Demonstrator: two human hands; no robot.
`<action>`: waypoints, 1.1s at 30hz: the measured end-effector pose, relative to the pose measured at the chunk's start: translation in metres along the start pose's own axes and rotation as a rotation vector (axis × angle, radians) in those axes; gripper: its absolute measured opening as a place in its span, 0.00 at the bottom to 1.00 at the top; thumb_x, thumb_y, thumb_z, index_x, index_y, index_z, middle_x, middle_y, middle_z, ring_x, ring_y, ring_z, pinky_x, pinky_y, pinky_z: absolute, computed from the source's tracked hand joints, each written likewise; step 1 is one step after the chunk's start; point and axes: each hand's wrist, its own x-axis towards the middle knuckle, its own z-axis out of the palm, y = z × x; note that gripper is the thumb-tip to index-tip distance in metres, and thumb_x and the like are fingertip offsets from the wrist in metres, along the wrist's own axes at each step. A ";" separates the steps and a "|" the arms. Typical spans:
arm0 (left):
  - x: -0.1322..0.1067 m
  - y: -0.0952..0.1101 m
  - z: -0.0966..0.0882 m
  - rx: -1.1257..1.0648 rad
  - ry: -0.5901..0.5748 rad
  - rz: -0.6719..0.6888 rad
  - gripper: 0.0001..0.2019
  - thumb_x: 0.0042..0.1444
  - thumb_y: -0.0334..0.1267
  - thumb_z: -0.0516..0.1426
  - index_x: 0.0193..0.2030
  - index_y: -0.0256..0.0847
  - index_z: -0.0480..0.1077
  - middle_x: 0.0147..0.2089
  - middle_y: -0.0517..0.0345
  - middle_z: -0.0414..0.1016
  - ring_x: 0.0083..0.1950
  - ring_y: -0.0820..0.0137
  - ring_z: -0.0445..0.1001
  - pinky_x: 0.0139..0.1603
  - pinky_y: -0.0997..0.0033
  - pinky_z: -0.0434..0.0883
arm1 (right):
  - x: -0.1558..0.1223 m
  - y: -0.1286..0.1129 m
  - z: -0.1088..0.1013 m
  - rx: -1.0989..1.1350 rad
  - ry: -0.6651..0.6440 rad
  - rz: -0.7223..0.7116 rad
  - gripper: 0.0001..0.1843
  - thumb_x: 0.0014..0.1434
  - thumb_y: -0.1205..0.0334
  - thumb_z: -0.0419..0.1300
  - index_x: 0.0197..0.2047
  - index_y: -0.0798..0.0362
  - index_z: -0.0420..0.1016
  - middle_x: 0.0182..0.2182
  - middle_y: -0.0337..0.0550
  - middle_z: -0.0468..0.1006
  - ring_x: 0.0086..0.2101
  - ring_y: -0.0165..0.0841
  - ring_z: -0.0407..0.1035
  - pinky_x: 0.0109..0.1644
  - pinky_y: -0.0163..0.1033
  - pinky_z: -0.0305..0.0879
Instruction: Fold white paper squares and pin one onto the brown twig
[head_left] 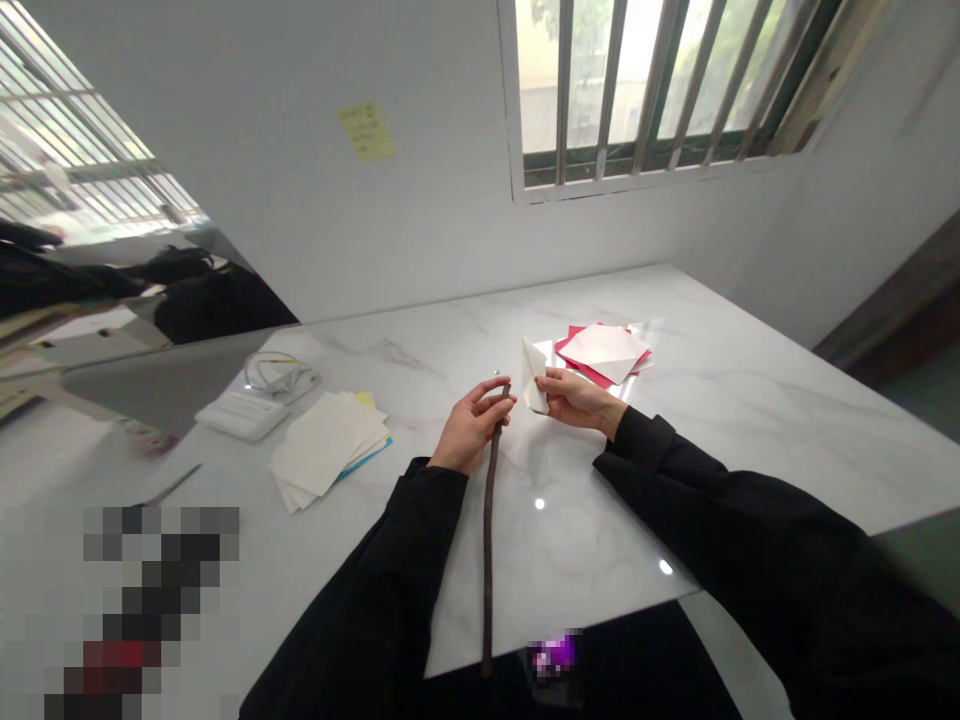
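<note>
My left hand (pixel 471 426) is closed around the upper end of a thin brown stick (pixel 489 540), which hangs down toward the table's front edge. To its right, my right hand (pixel 576 397) pinches a folded piece of white paper (pixel 532 375) between thumb and fingers. A small gap separates the paper from the stick's top. Just behind my right hand lie red and white paper sheets (pixel 606 350) in a loose pile. Part of the folded paper is covered by my fingers.
On the left of the marble-patterned table (pixel 735 400) lies a stack of cream paper sheets (pixel 330 445), with blue and yellow edges showing. Beyond it are a white box (pixel 241 412) and a coiled white cable (pixel 281 373). Scissors (pixel 174 483) lie at the far left. A barred window (pixel 645 85) is behind.
</note>
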 end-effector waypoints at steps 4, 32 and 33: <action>-0.006 0.007 0.004 -0.073 -0.022 0.037 0.30 0.47 0.44 0.73 0.58 0.44 0.76 0.39 0.58 0.78 0.30 0.77 0.69 0.28 0.78 0.62 | -0.002 0.000 0.003 -0.007 -0.005 -0.017 0.26 0.45 0.52 0.80 0.43 0.54 0.78 0.37 0.46 0.84 0.42 0.38 0.79 0.45 0.40 0.77; -0.027 0.026 0.016 -0.168 -0.219 0.137 0.19 0.48 0.41 0.73 0.48 0.43 0.82 0.39 0.56 0.77 0.34 0.73 0.71 0.34 0.75 0.68 | -0.013 -0.012 0.039 -0.129 -0.079 -0.211 0.17 0.44 0.56 0.81 0.28 0.52 0.79 0.29 0.40 0.79 0.31 0.32 0.74 0.40 0.40 0.73; -0.026 0.025 0.016 -0.175 -0.225 0.138 0.18 0.49 0.41 0.73 0.48 0.43 0.82 0.39 0.56 0.77 0.34 0.74 0.71 0.34 0.75 0.68 | -0.013 -0.012 0.039 -0.129 -0.079 -0.206 0.16 0.44 0.56 0.81 0.28 0.52 0.79 0.29 0.40 0.79 0.31 0.32 0.74 0.40 0.40 0.73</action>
